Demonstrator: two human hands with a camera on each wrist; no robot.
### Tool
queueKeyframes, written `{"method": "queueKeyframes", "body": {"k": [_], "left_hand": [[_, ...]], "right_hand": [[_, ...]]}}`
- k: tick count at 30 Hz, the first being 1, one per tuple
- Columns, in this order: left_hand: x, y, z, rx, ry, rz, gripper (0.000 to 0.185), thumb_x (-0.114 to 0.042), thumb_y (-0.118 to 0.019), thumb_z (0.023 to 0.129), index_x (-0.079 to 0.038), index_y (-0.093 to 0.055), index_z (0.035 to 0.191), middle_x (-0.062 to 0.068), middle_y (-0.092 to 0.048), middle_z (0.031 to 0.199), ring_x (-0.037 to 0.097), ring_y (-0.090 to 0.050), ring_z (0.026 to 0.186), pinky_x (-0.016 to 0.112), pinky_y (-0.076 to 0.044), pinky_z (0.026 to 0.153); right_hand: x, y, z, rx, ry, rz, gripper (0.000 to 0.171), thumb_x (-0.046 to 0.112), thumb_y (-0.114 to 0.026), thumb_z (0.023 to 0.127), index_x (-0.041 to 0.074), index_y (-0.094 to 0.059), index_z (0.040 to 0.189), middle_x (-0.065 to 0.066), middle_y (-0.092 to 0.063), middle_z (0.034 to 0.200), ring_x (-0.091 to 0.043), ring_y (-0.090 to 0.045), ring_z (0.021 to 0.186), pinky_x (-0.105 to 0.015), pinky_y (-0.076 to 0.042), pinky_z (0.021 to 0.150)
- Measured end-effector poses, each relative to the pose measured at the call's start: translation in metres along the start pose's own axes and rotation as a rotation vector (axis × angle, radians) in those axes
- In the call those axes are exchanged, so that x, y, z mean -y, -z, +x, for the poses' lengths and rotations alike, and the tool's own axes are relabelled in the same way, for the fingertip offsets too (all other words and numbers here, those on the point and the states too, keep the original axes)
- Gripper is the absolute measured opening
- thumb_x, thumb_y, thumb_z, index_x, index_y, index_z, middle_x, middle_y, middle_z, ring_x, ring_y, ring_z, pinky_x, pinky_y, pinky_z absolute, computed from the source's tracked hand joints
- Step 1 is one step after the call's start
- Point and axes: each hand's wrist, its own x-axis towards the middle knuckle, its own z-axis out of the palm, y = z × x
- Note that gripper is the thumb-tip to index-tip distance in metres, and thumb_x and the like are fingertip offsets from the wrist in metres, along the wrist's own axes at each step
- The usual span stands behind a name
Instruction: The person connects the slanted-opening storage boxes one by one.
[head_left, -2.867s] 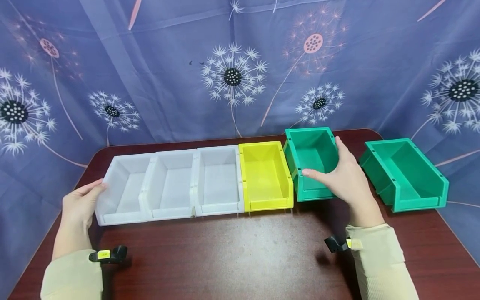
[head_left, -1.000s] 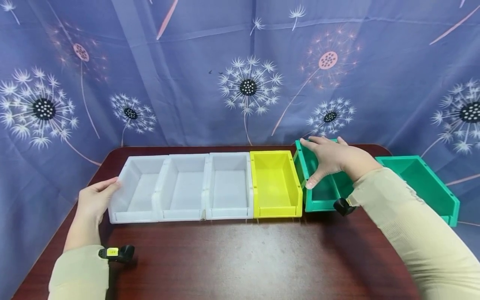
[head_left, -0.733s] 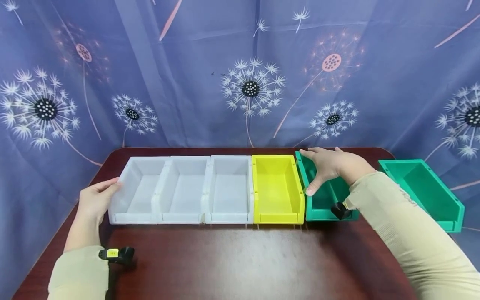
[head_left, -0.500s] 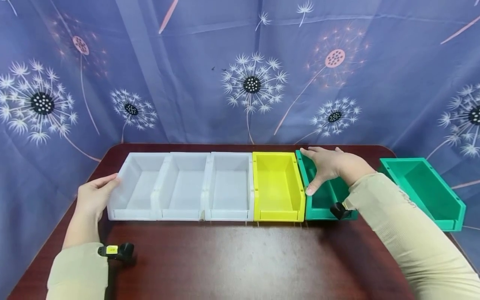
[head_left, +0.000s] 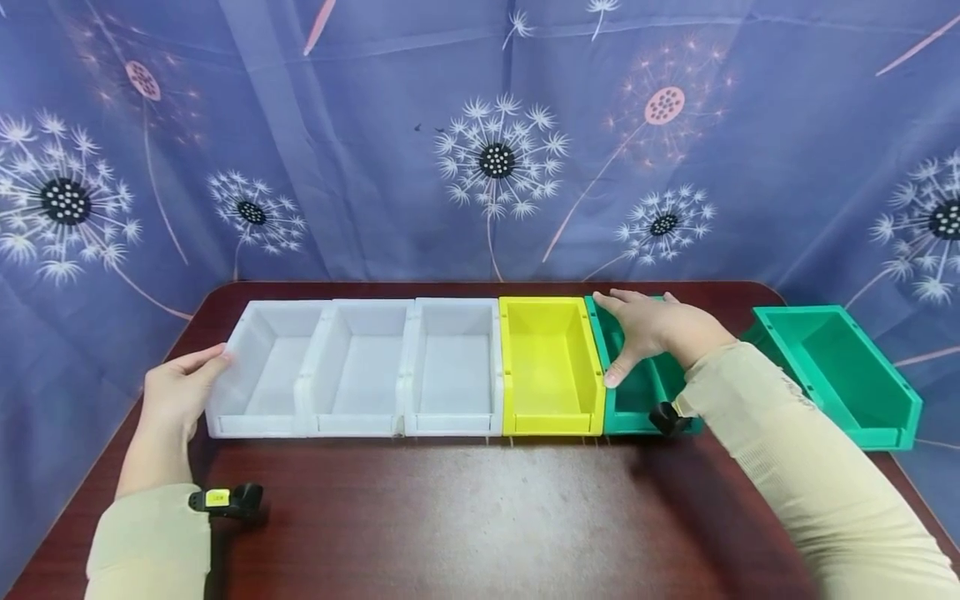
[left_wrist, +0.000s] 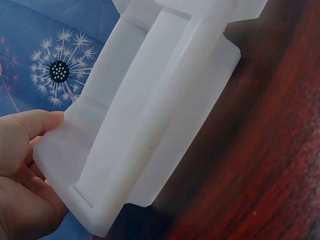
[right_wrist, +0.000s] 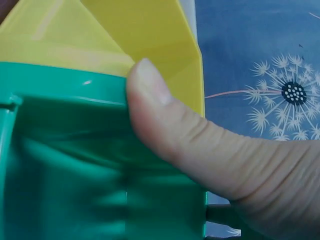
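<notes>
In the head view, my left hand point(head_left: 176, 400) pinches the left wall of the leftmost white storage bin point(head_left: 266, 367), its thumb on the wall's edge. Two more white bins point(head_left: 367, 358) and a yellow storage bin point(head_left: 547, 358) continue the row to the right. At the row's right end sits a green storage bin point(head_left: 633, 423), side against the yellow one. My right hand point(head_left: 660, 329) reaches over it and grips it, the thumb on its left rim and the fingers at its back rim. The right wrist view shows the thumb point(right_wrist: 170, 117) up close; the other fingertips are hidden there.
A second green bin point(head_left: 855, 375) stands apart at the right, turned at an angle, near the table's right edge and partly behind the right sleeve point(head_left: 795, 467). The dark red wooden table point(head_left: 450, 517) extends in front of the row. A blue dandelion-print curtain point(head_left: 360, 167) hangs behind.
The gripped green bin has moved left and now sits flush beside the yellow one. My right hand has shifted from its right side to over its back. My left hand keeps its hold.
</notes>
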Motion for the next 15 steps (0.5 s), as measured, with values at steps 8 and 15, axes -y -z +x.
{"method": "queueKeyframes", "body": {"k": [8,15], "left_hand": [[-0.0018,0.0022,-0.0032,-0.013,0.008,-0.03,0.06,-0.046,-0.06,0.088,-0.017,-0.046,0.14,0.005,-0.038,0.151,0.027,-0.032,0.138,0.045,-0.03,0.112],[-0.0013,-0.0028,-0.0046,-0.023,0.023,-0.045,0.057,-0.044,-0.06,0.088,-0.018,-0.049,0.138,0.005,-0.04,0.148,0.022,-0.039,0.129,0.043,-0.033,0.11]], "right_hand": [[0.0062,0.0024,0.003,-0.005,-0.038,-0.035,0.142,0.067,-0.079,0.043,0.01,-0.009,0.153,-0.026,-0.012,0.155,-0.046,-0.015,0.14,-0.073,-0.008,0.104],[0.0078,-0.0011,0.006,-0.009,-0.055,-0.034,0.138,0.061,-0.081,0.046,0.008,-0.01,0.152,-0.026,-0.014,0.154,-0.047,-0.018,0.139,-0.071,-0.016,0.104]]}}
